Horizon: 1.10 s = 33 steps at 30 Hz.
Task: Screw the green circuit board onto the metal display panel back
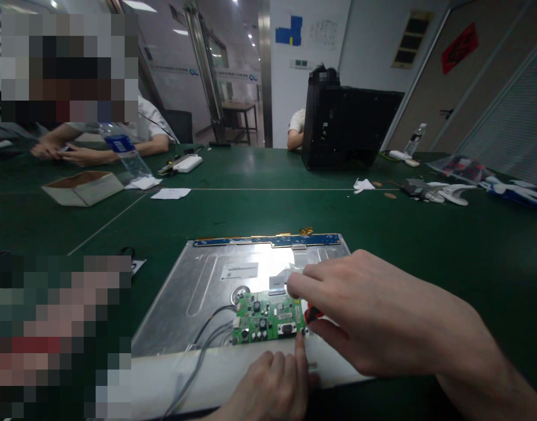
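A green circuit board lies on the metal back of a flat display panel in front of me. My left hand is at the board's near right corner, its index fingertip touching there. Its other fingers are curled, and what they hold, if anything, is hidden. Over the board's right side, my right hand is closed around a red and black object, mostly hidden by the fingers. Grey cables run from the board's left side. A blue circuit strip lines the panel's far edge.
Across the green table stand a black monitor, an open box and a tilted water bottle. Gloves and a plastic bag lie at right. Two people sit opposite; a blurred-out area covers the lower left.
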{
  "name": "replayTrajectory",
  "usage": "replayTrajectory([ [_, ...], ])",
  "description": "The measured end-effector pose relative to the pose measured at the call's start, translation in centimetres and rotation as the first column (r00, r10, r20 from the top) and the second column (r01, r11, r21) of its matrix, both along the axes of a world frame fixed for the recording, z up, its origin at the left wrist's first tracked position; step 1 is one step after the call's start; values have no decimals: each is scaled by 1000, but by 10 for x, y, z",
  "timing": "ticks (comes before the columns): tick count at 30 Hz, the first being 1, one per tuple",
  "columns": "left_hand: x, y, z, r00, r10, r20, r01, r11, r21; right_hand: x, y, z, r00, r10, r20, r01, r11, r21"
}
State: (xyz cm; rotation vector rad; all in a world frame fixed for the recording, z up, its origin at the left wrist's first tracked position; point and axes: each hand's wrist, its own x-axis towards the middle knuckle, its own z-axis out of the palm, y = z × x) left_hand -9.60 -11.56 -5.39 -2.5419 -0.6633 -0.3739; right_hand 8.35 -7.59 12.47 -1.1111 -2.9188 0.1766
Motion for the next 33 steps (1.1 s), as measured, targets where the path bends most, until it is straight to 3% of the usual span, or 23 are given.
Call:
replayTrajectory([
  [7, 0, -1, -1, 1000, -10, -26, 10, 1000, -8, -1, 4, -6, 997, -74, -2, 74, 997, 24],
  [16, 0, -2, 2, 1000, -3, -12, 3, 1000, -11, -1, 1, -1, 1000, -3, -10, 3, 1000, 15],
  [23, -2, -3, -1, 999, -8, -36, 7, 1000, -29, -2, 5, -5, 996, -86, 13, 85, 996, 25],
  [33, 0, -1, -1, 1000, -12, -3, 12, 1000, -12, 1, 2, -2, 1000, -12, -14, 12, 1000, 8],
])
